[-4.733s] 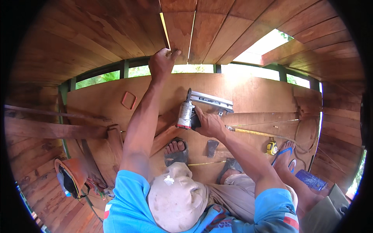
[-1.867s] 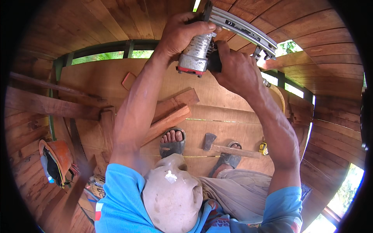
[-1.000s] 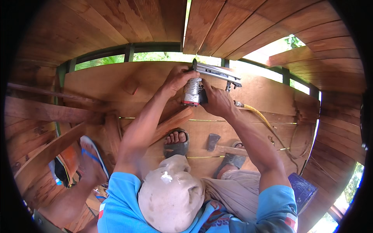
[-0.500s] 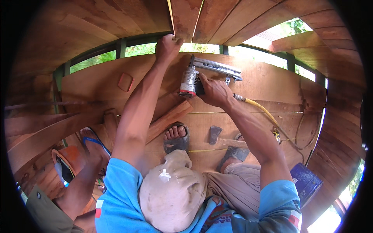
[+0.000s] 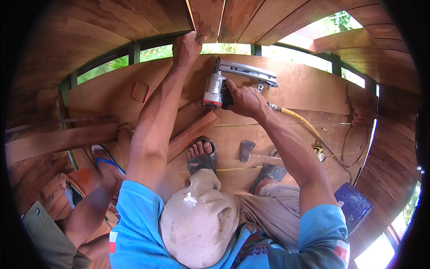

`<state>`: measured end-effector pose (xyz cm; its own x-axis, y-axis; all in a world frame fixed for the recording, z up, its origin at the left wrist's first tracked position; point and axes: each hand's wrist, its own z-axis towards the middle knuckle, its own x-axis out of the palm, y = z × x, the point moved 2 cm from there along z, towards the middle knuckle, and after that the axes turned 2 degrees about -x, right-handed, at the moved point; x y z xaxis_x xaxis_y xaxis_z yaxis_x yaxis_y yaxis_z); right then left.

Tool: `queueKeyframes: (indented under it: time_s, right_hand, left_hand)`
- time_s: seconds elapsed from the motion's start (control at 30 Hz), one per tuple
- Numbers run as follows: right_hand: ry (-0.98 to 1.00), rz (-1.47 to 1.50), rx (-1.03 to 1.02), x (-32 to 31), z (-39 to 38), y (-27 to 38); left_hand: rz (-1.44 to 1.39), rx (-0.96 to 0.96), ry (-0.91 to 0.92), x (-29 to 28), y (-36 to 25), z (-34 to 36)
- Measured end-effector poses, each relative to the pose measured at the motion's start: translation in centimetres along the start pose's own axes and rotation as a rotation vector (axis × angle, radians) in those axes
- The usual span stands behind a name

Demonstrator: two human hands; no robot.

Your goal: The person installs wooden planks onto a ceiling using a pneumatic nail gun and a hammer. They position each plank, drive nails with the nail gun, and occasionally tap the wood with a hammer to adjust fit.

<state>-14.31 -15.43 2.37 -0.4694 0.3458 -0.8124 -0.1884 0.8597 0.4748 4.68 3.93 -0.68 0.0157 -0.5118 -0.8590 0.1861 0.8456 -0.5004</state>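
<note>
My left hand (image 5: 187, 50) is raised to the far side. Its fingers are curled at the lower end of a wooden plank (image 5: 206, 20) and look closed on it, though the fingertips are hidden. To its right, my right hand (image 5: 247, 100) grips the handle of a nail gun (image 5: 213, 91) with a silver, taped body and a long metal magazine (image 5: 246, 70). My index finger lies along the gun's side. A yellow air hose (image 5: 302, 120) runs from the gun toward the right. Behind the gun is a wide brown board (image 5: 309, 89).
A hatchet (image 5: 247, 151) lies by my feet, near a tape measure (image 5: 318, 152). A wood offcut (image 5: 195, 132) leans beside my left forearm. A blue bucket (image 5: 353, 206) stands at right. At left are another person's leg (image 5: 101, 190) and an orange hard hat (image 5: 83, 181).
The whole view has shifted slightly, so most things appear a little higher and further left. Both hands keep their grips, and the nail gun stays by the board.
</note>
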Motion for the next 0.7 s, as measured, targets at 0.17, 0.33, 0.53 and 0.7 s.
queueKeyframes:
  time_s: [0.17, 0.33, 0.53, 0.7]
  right_hand:
    - [0.028, 0.000, 0.022, 0.21, 0.23, -0.05]
    - [0.002, 0.044, -0.004, 0.03, 0.25, 0.06]
    - [0.013, 0.038, 0.006, -0.43, 0.04, 0.33]
    - [0.030, 0.069, 0.027, -0.03, 0.12, 0.07]
  left_hand:
    - [-0.026, 0.013, 0.018, 0.13, 0.31, 0.22]
    - [0.000, 0.043, 0.031, 0.04, 0.54, 0.56]
    - [0.013, 0.149, 0.015, -0.65, 0.22, 0.69]
    - [-0.001, 0.177, -0.019, -0.78, -0.01, 0.59]
